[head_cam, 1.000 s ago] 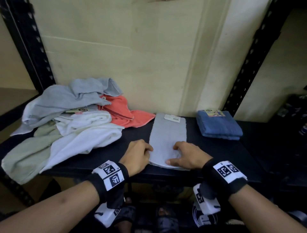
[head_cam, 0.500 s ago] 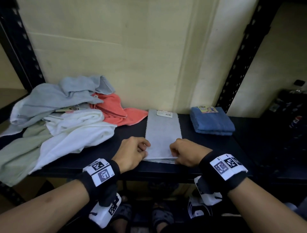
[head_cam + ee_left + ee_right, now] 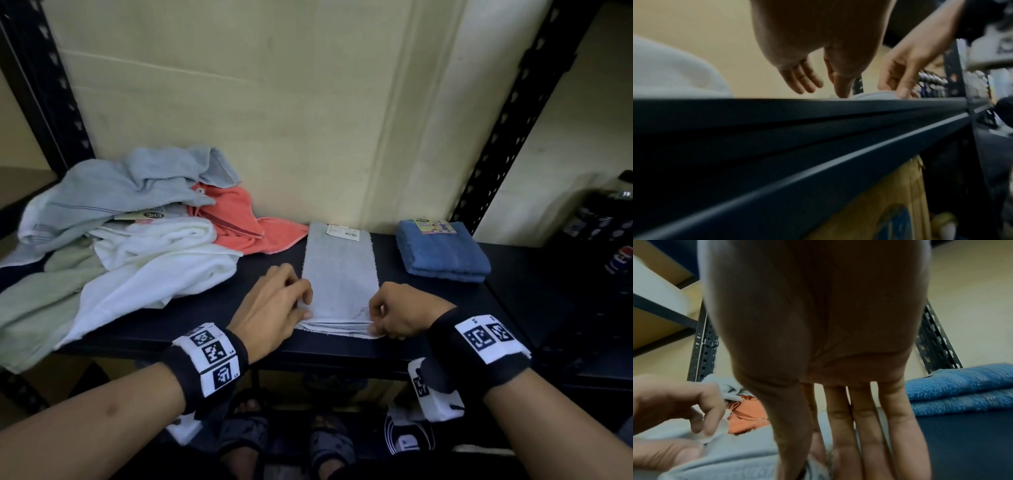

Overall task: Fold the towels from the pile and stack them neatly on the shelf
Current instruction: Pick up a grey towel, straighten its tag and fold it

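Note:
A grey towel [image 3: 339,274], folded into a long narrow strip with a paper tag at its far end, lies on the black shelf [image 3: 205,322]. My left hand [image 3: 305,306] pinches its near left corner, and the right wrist view shows that left hand [image 3: 701,423] with fabric between thumb and forefinger. My right hand [image 3: 375,323] pinches the near right corner, where the layered edges show. In the left wrist view my right hand [image 3: 900,87] grips the grey towel's [image 3: 869,95] edge. The unfolded pile [image 3: 137,246] of grey-blue, coral, white and pale green towels lies to the left.
A folded blue towel [image 3: 442,250] with a label sits on the shelf at the right, near a black perforated upright [image 3: 507,116]. Another upright [image 3: 44,85] stands behind the pile. The wall is right behind the shelf. Bottles [image 3: 620,260] stand at the far right. Sandalled feet [image 3: 284,442] show below.
My right hand has gone from pressing flat on the towel's near end to pinching its near right corner. My left hand has closed onto the near left corner. My head has moved closer.

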